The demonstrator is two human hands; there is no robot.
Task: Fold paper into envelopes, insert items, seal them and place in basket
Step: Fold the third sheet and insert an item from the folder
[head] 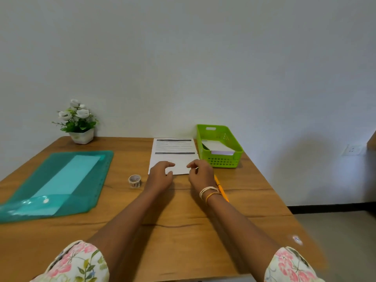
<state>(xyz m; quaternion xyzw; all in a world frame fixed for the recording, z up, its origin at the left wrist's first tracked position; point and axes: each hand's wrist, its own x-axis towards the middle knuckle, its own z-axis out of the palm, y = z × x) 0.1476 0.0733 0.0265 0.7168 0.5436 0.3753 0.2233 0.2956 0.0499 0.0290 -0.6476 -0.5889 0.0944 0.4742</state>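
On the surface (126, 224), the left hand (160, 175) and right hand (200, 176) pinch the printed paper (173, 157) by its near edge; an uneven lift could fold it crooked.

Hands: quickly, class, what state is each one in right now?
Left hand: fingers curled on the near edge of the printed sheet, apparently pinching it.
Right hand: same, at the near right corner.
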